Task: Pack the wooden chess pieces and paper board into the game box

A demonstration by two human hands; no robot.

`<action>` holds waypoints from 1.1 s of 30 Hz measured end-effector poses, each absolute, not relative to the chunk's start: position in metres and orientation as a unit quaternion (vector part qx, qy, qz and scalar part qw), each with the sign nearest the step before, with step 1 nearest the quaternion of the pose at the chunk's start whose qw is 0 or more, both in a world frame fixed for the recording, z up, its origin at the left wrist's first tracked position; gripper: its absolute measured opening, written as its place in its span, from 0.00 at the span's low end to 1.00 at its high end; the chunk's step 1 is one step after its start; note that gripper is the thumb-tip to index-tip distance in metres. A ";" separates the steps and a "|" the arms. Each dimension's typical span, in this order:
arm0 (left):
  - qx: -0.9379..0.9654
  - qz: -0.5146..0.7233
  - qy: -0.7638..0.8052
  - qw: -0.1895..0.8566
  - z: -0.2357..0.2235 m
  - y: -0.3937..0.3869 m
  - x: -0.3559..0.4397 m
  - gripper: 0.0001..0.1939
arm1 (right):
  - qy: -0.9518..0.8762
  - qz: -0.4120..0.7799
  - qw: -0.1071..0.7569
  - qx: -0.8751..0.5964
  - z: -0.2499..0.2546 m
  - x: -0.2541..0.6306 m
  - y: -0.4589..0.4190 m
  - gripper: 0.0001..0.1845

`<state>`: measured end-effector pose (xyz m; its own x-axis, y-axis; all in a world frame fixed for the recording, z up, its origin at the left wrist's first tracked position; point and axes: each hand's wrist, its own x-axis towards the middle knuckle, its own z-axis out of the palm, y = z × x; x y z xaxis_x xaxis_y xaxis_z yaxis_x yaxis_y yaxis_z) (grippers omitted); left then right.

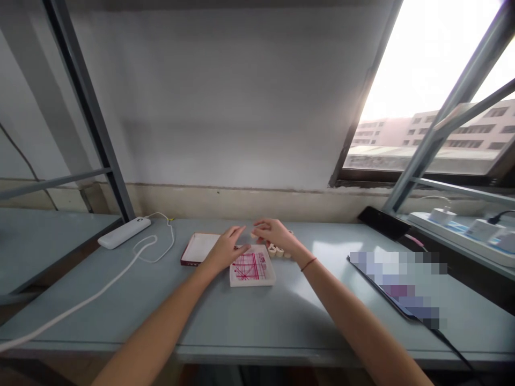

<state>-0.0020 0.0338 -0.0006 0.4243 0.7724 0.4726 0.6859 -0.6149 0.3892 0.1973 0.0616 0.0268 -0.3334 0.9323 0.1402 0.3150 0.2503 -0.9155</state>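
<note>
A shallow white box (252, 282) sits on the desk, with a folded sheet (249, 266) printed in red lines lying in it. My left hand (226, 247) is at the box's left far edge, thumb and fingers apart, holding nothing I can see. Beyond the box's far edge, my right hand (272, 232) has bent fingers pinched on a small pale round piece, partly hidden. Several round wooden xiangqi pieces (279, 251) with dark characters lie below and beside the right hand, partly covered by it. Left of the box lies an open lid (201, 249) with a white inside and dark red rim.
A white power bank (124, 232) with a white cable (100, 292) lies at the left. To the right are a tablet-like device (382, 287), blurred out in part, a black phone-like object (383, 223) and a white power strip (462, 236). Metal posts flank the desk.
</note>
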 end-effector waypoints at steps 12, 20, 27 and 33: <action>0.837 0.332 0.417 0.122 0.002 0.028 0.005 0.08 | -0.655 0.417 0.426 -0.465 0.010 0.187 0.042 0.16; 0.854 0.180 0.487 0.042 -0.001 0.027 0.006 0.04 | -0.775 0.244 0.294 -0.504 0.017 0.187 0.031 0.15; 0.839 0.172 0.515 0.044 0.004 0.028 -0.002 0.14 | -0.852 0.096 0.244 -0.452 0.005 0.171 0.023 0.08; 0.837 0.141 0.524 0.072 0.002 0.028 -0.003 0.20 | -0.864 0.017 0.222 -0.452 -0.002 0.172 0.024 0.10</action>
<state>-0.0029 0.0284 0.0024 0.4120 0.8969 0.1607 0.8565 -0.4414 0.2674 0.1719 0.0238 -0.0021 -0.4928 0.7885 0.3681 0.7733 0.5908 -0.2302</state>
